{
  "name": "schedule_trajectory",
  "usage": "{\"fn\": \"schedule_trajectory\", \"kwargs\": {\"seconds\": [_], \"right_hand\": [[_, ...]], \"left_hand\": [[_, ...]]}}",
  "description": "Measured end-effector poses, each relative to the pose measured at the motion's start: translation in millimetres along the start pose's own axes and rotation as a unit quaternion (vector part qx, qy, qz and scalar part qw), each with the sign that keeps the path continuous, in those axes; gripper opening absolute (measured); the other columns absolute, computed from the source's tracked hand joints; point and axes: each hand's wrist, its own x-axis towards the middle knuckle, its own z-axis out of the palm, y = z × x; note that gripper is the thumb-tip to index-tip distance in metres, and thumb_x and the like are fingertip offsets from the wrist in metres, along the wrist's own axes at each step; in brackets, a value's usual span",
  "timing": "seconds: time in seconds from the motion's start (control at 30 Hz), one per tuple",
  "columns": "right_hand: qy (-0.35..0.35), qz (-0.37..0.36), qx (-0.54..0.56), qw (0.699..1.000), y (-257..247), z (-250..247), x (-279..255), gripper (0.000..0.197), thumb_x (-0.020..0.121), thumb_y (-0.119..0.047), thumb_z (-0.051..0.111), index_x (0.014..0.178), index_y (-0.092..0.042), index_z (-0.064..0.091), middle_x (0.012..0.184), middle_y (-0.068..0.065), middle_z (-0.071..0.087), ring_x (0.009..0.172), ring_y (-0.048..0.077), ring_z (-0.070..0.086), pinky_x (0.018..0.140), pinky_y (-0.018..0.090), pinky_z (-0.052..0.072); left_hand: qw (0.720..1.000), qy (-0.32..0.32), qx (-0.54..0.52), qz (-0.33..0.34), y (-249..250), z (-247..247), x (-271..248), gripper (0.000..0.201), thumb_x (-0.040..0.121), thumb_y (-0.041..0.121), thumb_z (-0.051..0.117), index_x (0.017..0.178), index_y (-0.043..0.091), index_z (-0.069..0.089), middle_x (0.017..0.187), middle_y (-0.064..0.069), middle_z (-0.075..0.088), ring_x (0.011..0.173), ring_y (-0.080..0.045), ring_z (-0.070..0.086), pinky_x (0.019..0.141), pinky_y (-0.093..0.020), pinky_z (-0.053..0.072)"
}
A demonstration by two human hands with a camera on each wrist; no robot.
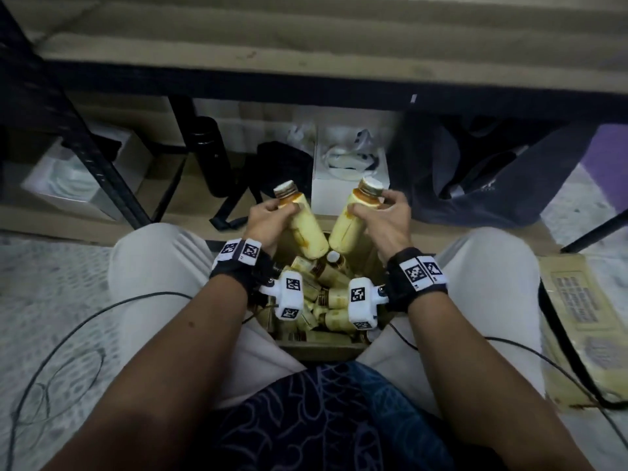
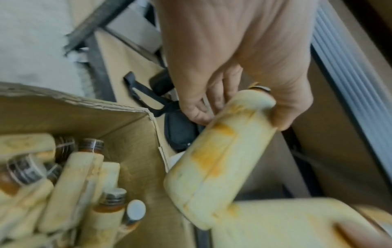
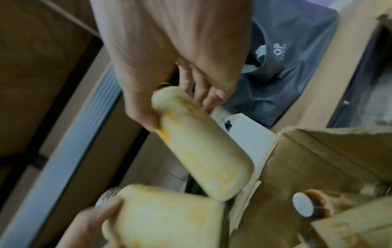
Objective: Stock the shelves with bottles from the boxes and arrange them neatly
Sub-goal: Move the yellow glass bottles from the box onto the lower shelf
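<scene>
My left hand (image 1: 268, 217) grips a pale yellow bottle (image 1: 304, 229) near its neck, cap tilted up and to the left. My right hand (image 1: 387, 214) grips a second yellow bottle (image 1: 350, 226) the same way, cap tilted right. Both bottles hang above an open cardboard box (image 1: 323, 348) between my knees, their bases almost meeting. Several more yellow bottles (image 1: 333, 294) lie jumbled inside the box. In the left wrist view the held bottle (image 2: 220, 157) crosses the box corner (image 2: 152, 120). In the right wrist view the other held bottle (image 3: 199, 142) slants downward.
A dark-framed shelf board (image 1: 306, 69) runs across above the box. Beneath it sit a black flask (image 1: 209, 154), a white box (image 1: 350, 171), a dark bag (image 1: 482, 171) and a black strap (image 1: 234, 205). A flattened carton (image 1: 584, 321) lies at right. Cables (image 1: 85, 321) trail on the floor.
</scene>
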Motion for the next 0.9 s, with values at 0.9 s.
{"fn": "schedule_trajectory", "kwargs": {"seconds": [0.9], "right_hand": [[-0.333, -0.130, 0.136, 0.924, -141.1, 63.1, -0.4, 0.056, 0.087, -0.007, 0.072, 0.139, -0.014, 0.054, 0.123, 0.004, 0.070, 0.115, 0.017, 0.066, 0.096, 0.036, 0.055]], "left_hand": [[0.978, -0.123, 0.031, 0.163, 183.0, -27.8, -26.7, 0.037, 0.080, 0.022, 0.074, 0.116, 0.017, 0.069, 0.112, -0.007, 0.072, 0.103, -0.020, 0.069, 0.073, -0.030, 0.057]]}}
